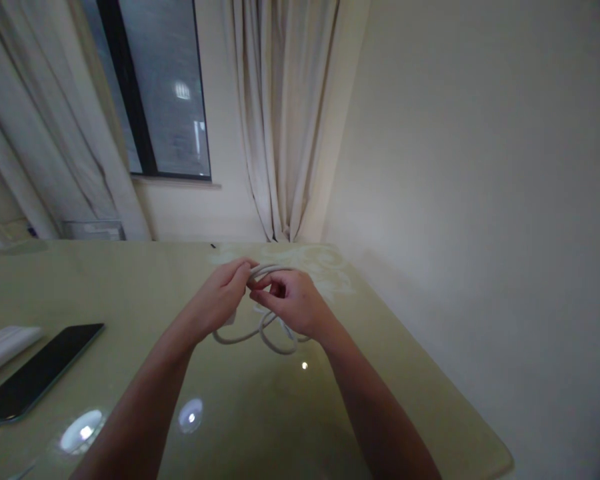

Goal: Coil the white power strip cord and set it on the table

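Observation:
A white cable (267, 338) lies looped on the glossy yellow-green table (260, 413), with part of it lifted between my hands. My left hand (224, 298) is closed around a bundle of its loops from the left. My right hand (293, 303) pinches the same cable from the right, fingers curled. The two hands touch at the fingertips above the far middle of the table. Loose loops hang beneath them and rest on the tabletop.
A dark phone or tablet (37, 373) lies face up at the left, beside a white flat object (3, 347). Behind the table are a window (153, 87) and pale curtains (285, 120). A plain wall (480, 200) runs along the table's right edge.

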The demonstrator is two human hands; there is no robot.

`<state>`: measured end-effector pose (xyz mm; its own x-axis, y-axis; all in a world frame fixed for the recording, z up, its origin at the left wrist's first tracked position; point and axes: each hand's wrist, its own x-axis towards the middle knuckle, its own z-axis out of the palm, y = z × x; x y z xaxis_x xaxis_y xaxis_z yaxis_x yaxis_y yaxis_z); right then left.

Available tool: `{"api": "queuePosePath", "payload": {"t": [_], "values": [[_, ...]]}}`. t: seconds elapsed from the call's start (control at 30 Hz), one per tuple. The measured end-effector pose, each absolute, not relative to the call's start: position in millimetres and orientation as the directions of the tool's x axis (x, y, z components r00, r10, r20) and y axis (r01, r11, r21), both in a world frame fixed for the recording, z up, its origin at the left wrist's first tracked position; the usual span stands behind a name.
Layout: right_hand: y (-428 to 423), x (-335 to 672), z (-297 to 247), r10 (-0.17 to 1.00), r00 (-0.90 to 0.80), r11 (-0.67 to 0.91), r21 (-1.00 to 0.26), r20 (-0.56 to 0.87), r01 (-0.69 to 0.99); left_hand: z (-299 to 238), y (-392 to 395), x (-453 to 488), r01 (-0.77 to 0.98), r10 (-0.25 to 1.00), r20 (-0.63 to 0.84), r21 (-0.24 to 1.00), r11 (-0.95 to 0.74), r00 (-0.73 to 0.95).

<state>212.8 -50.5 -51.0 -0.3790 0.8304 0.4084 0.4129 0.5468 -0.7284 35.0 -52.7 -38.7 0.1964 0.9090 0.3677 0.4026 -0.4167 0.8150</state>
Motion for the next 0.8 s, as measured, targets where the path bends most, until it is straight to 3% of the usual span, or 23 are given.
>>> {"api": "queuePosePath", "payload": {"t": [0.13,0.27,0.5,0.67,0.8], "values": [[-56,213,-45,0.850,-0.382,0.526,-0.637,0.363,0.564,-40,-48,26,0.477,0.920,0.351,0.787,-0.391,0.175],[-59,215,-39,0.897,-0.294,0.426,-0.466,0.330,0.776,-41,-47,22,0.448,0.923,0.354,0.808,-0.383,0.151],[-64,217,-32,0.897,-0.060,0.180,-0.237,0.437,0.955,-43,-48,19,0.345,0.925,0.352,0.858,-0.380,0.142],[-63,213,-41,0.833,-0.059,0.236,-0.256,0.550,0.937,-43,-49,21,0.134,0.966,0.236,0.959,-0.249,0.107],[-55,211,-55,0.764,-0.110,0.403,-0.338,0.635,0.850,-43,-51,27,-0.010,0.959,0.155,0.988,-0.157,0.236]]}}
